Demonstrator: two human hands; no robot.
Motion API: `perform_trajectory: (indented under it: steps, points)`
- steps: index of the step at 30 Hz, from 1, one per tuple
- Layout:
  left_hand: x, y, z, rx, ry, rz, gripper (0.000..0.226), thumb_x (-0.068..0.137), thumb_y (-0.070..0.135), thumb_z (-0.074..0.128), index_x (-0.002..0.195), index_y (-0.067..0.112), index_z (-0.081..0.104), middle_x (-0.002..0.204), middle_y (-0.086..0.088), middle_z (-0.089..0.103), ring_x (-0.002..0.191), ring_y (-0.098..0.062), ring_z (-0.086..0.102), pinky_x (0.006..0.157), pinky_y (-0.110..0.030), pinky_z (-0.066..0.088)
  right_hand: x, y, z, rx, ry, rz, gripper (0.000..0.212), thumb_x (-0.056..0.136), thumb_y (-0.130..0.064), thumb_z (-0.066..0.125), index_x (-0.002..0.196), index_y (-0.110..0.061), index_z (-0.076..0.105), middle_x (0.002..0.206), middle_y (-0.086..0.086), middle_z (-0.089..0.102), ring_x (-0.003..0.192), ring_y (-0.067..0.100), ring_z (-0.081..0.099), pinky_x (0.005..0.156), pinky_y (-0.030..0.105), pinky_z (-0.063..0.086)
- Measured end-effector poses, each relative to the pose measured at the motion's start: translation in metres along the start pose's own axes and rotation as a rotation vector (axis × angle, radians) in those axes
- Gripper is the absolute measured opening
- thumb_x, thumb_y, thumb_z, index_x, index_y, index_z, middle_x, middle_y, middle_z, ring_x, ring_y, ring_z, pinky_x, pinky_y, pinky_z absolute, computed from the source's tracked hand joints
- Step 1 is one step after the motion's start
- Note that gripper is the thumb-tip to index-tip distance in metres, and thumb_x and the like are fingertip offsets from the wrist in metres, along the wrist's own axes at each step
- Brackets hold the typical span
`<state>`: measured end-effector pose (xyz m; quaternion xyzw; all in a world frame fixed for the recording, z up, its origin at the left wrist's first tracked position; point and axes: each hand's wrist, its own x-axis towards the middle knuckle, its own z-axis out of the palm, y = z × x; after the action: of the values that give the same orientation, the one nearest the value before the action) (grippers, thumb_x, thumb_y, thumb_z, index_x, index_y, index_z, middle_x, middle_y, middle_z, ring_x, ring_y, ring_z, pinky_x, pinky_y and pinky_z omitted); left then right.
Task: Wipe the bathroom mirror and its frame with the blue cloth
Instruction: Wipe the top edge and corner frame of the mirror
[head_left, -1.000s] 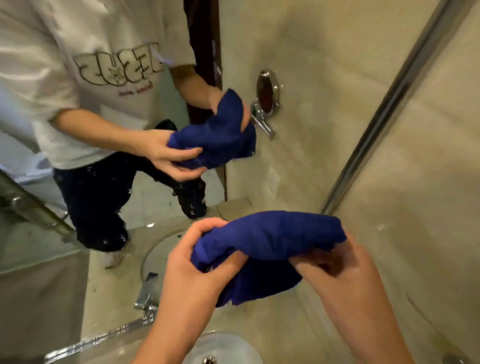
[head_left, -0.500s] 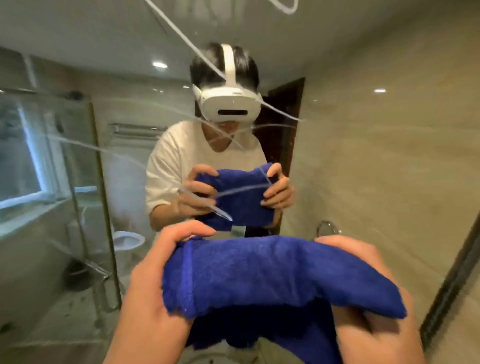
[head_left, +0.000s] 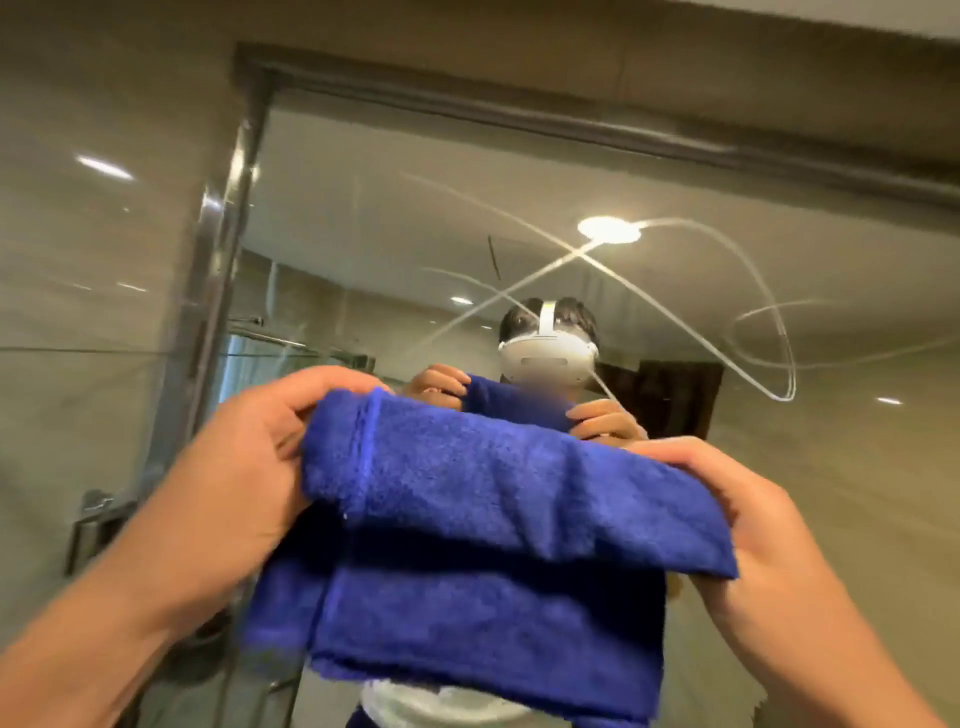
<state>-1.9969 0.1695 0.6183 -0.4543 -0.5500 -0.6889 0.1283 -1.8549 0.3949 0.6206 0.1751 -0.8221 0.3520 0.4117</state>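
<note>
Blue cloth (head_left: 483, 525) held up centre of frame, folded over on itself, upper layer draped over lower, bottom edge hanging toward lower centre. Left hand (head_left: 244, 478) at centre left gripping cloth's left end, fingers curled over top edge, thumb side pressed vs. the fold. Right hand (head_left: 748, 519) at centre right gripping cloth's right end, fingers curled over top, corner of cloth poking out under palm. Both forearms running in from lower corners of frame.

Mirror (head_left: 415, 218) filling upper centre and right behind cloth; whether cloth touches glass, can't tell. White looping streak marks (head_left: 691, 332) across glass, crossing near upper centre and curling at right. Dark frame (head_left: 519, 117) along mirror's top, slanting down toward upper right; metal frame strip down left side at upper left. Reflected in glass: person w/ white headset (head_left: 545, 356), 2 reflected hands just above cloth's top edge holding reflected blue cloth, round ceiling light (head_left: 609, 229) at upper centre, dark door at right. Tiled wall (head_left: 93, 249) filling left of frame, glossy w/ light glints. Metal fixture (head_left: 93, 519) at lower left on wall, blurred.
</note>
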Motion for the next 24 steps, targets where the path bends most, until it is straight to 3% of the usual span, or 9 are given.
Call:
perform_trajectory:
  steps: [2,4,7,9,12,15,18,21,24]
  points:
    - [0.015,0.005,-0.017,0.168,0.141,0.104,0.037,0.056,0.016,0.067,0.076,0.046,0.074,0.078,0.002,0.075,0.069,-0.005,0.066,0.066,-0.018,0.051,0.035,-0.015,0.008,-0.124,0.126,0.007,0.021,0.073,-0.025,0.062,0.091,-0.026,0.073,0.097,-0.003,0.072,0.09,0.005,0.067,0.076,0.016,0.05]
    - [0.032,0.006,-0.035,0.34,0.229,0.122,0.038,0.056,0.028,0.06,0.081,0.054,0.07,0.081,-0.008,0.071,0.07,-0.013,0.059,0.066,-0.033,0.048,0.062,-0.026,0.016,-0.377,0.186,-0.003,0.032,0.067,-0.035,0.048,0.089,-0.037,0.072,0.085,-0.017,0.072,0.076,-0.002,0.065,0.064,0.015,0.047]
    - [0.049,0.002,-0.055,0.332,0.281,0.099,0.036,0.066,0.015,0.053,0.09,0.034,0.072,0.081,0.0,0.074,0.069,-0.006,0.06,0.068,-0.035,0.053,0.087,-0.03,0.038,-0.207,0.094,0.086,0.042,0.076,-0.002,0.048,0.09,-0.032,0.074,0.069,-0.012,0.071,0.053,0.003,0.057,0.05,0.014,0.042]
    - [0.058,0.005,-0.065,0.361,0.309,0.052,0.03,0.082,0.006,0.049,0.09,0.026,0.07,0.069,-0.001,0.071,0.061,-0.009,0.059,0.058,-0.036,0.048,0.102,-0.039,0.053,0.032,0.03,0.172,0.048,0.079,0.016,0.049,0.097,-0.023,0.073,0.078,0.0,0.074,0.06,0.012,0.066,0.052,0.019,0.049]
    - [0.066,0.012,-0.087,0.064,0.257,-0.017,0.039,0.085,0.002,0.037,0.091,0.025,0.067,0.073,-0.004,0.073,0.059,-0.02,0.068,0.048,-0.028,0.051,0.12,-0.05,0.07,0.464,0.01,0.219,0.033,0.089,0.007,0.047,0.109,-0.008,0.067,0.102,0.009,0.075,0.09,0.024,0.073,0.065,0.027,0.059]
    - [0.069,0.025,-0.115,-0.438,0.106,-0.061,0.037,0.093,0.028,0.037,0.099,0.01,0.069,0.097,-0.011,0.075,0.08,-0.022,0.072,0.055,-0.031,0.058,0.14,-0.062,0.082,0.743,0.092,0.241,0.033,0.083,-0.008,0.043,0.104,-0.003,0.067,0.094,0.013,0.074,0.081,0.024,0.071,0.062,0.03,0.057]
    - [0.082,0.031,-0.135,-0.481,0.099,-0.114,0.044,0.085,0.052,0.049,0.087,0.012,0.067,0.098,-0.018,0.068,0.082,-0.025,0.067,0.061,-0.03,0.055,0.164,-0.074,0.108,0.564,0.237,0.171,0.009,0.089,-0.023,0.062,0.088,-0.017,0.068,0.081,0.009,0.065,0.069,0.022,0.058,0.059,0.033,0.045]
    - [0.106,0.032,-0.139,-0.418,0.35,0.01,0.019,0.072,0.033,0.077,0.071,0.021,0.062,0.083,-0.006,0.066,0.075,-0.016,0.064,0.063,-0.026,0.051,0.19,-0.085,0.136,0.322,0.327,-0.002,0.011,0.085,-0.018,0.071,0.087,-0.022,0.061,0.087,0.008,0.067,0.077,0.021,0.062,0.062,0.036,0.048]
    - [0.13,0.032,-0.146,-0.304,0.463,0.227,0.021,0.082,0.013,0.074,0.082,0.03,0.063,0.089,0.009,0.069,0.084,-0.009,0.067,0.067,-0.024,0.053,0.212,-0.101,0.15,0.317,0.324,-0.027,0.034,0.077,-0.026,0.077,0.106,-0.026,0.059,0.089,0.001,0.072,0.081,0.018,0.07,0.065,0.033,0.055]
